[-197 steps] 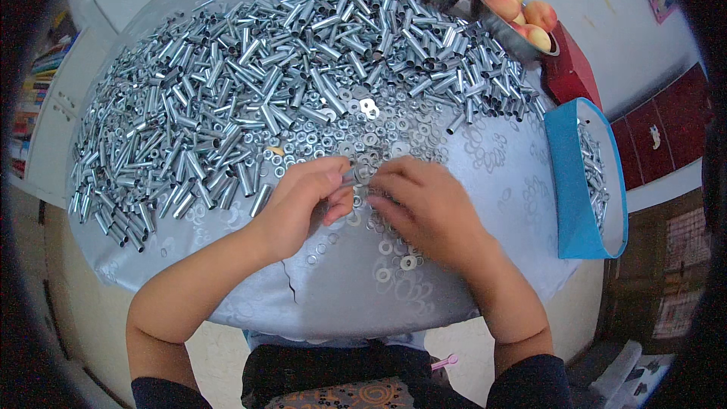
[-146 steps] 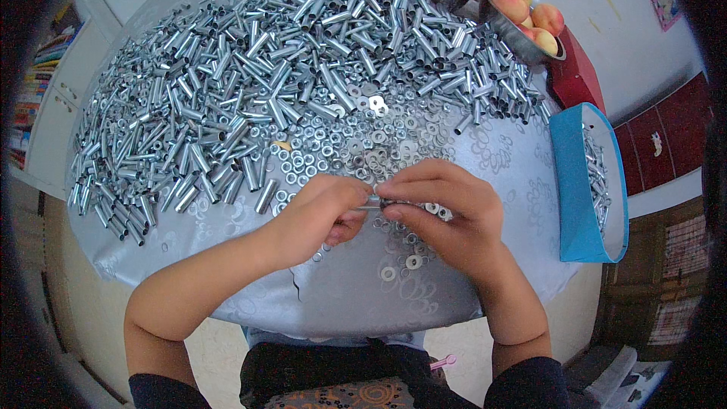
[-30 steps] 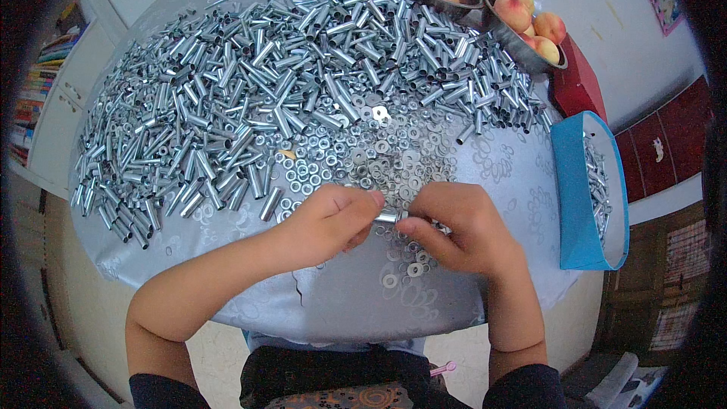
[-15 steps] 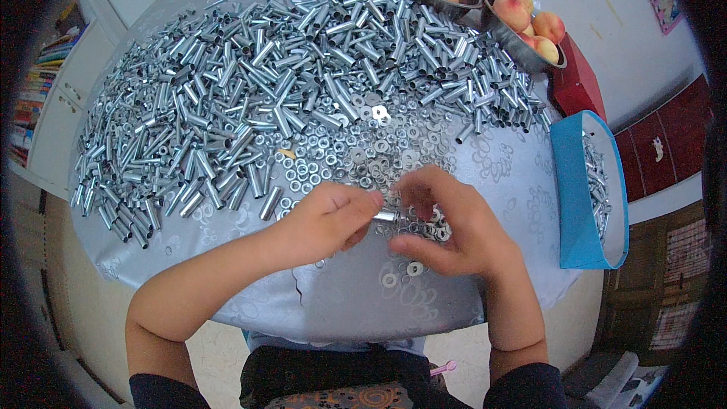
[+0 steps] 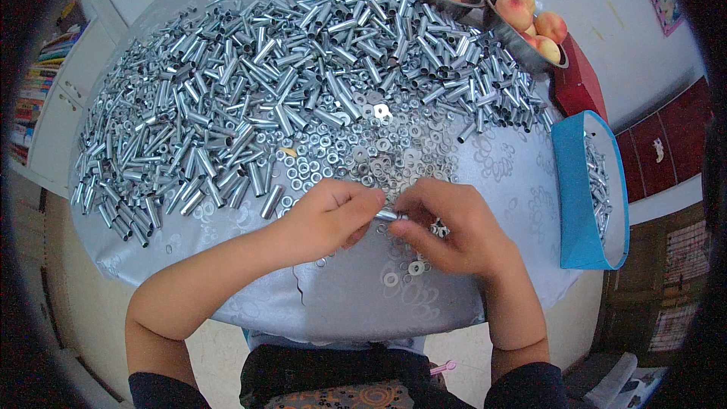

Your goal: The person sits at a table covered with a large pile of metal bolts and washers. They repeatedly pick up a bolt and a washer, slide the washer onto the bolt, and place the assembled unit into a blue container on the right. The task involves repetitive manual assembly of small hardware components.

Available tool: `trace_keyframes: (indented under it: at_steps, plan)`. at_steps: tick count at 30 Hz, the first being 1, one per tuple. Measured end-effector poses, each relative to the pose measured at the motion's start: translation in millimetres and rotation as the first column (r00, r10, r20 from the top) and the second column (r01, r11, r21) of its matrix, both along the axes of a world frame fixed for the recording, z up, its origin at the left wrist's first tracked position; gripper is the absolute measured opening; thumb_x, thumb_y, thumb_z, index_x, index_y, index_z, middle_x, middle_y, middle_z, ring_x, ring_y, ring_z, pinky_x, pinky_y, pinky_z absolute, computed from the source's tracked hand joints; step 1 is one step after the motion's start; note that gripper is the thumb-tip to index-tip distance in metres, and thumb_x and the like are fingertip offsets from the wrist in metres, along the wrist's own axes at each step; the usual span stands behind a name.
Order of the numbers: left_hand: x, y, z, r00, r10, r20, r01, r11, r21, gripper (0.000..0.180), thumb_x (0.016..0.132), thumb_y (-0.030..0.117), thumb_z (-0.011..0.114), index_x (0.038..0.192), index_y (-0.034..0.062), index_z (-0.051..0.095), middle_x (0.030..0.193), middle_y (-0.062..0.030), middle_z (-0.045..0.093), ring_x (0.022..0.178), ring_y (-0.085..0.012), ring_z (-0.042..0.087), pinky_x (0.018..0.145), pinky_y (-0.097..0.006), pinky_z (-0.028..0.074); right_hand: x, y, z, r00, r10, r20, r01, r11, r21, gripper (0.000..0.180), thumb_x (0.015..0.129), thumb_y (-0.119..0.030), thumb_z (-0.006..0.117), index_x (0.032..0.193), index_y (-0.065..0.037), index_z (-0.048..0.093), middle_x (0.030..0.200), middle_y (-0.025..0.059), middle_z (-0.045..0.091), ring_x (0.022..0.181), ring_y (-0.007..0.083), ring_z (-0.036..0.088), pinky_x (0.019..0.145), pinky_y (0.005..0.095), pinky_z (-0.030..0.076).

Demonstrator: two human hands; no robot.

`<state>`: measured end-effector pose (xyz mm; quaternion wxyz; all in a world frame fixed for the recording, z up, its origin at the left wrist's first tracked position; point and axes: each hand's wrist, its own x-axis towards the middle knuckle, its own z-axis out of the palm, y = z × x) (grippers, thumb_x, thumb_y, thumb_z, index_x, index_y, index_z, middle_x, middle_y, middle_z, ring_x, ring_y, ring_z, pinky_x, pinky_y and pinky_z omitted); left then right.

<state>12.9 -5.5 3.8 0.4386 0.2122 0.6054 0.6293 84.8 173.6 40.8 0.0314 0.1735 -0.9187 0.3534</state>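
Right now both hands meet at the near edge of the bench (image 5: 227,288). The left hand (image 5: 322,220) has its fingers pinched shut on a short metal tube (image 5: 387,215), and the right hand (image 5: 454,227) closes its fingers around the tube's other end, seemingly with small washers (image 5: 438,229). This looks like threading a washer onto the tube. Next comes steady alignment. Loose washers (image 5: 341,153) and tubes (image 5: 250,98) lie just beyond; a blue box (image 5: 569,197) stands right.

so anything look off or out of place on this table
Mostly orderly heaps of metal tubes and washers. One oddity: a small yellowish bit lies among the washers, unlike the silver parts. The tablecloth also shows a small tear or crease near the front edge.
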Motion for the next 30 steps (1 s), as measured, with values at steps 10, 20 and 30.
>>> trace_keyframes:
  at_steps: [10, 20, 30]
  plan:
    - [2, 0, -2, 0.997, 0.036, -0.063, -0.033, 0.999, 0.041, 0.042, 0.091, 0.035, 0.039, 0.062, 0.0057, 0.046, 0.053, 0.0013, 0.041, 0.048, -0.0067, 0.037, 0.045, -0.023, 0.031, 1, -3, 0, 0.993, -0.018, 0.12, 0.019, 1.0, -0.009, 0.021, 0.085, -0.022, 0.05, 0.078, -0.002, 0.049, 0.067, 0.0185, 0.05, 0.063, 0.0337, 0.053, 0.053, 0.0389, 0.041]
    - [7, 1, 3, 0.998, 0.03, -0.059, -0.029, 0.999, 0.021, 0.041, 0.091, 0.034, 0.038, 0.061, 0.0059, 0.046, 0.054, 0.0012, 0.042, 0.049, -0.0067, 0.038, 0.046, -0.022, 0.031, 1, -3, -4, 0.959, -0.06, 0.278, 0.132, 0.959, -0.25, 0.02, 0.086, -0.022, 0.047, 0.084, -0.003, 0.05, 0.072, 0.0177, 0.051, 0.063, 0.0303, 0.053, 0.056, 0.0371, 0.04]
    - [2, -4, 4, 0.869, 0.054, -0.491, -0.052, 0.998, 0.018, 0.036, 0.087, 0.029, 0.045, 0.059, 0.0055, 0.044, 0.053, -0.0058, 0.042, 0.048, -0.014, 0.041, 0.047, -0.028, 0.036, 4, -9, -7, 0.829, 0.043, 0.557, 0.257, 0.856, -0.449, 0.037, 0.089, -0.034, 0.044, 0.069, -0.004, 0.049, 0.053, 0.002, 0.041, 0.048, 0.0139, 0.042, 0.046, 0.0285, 0.035]
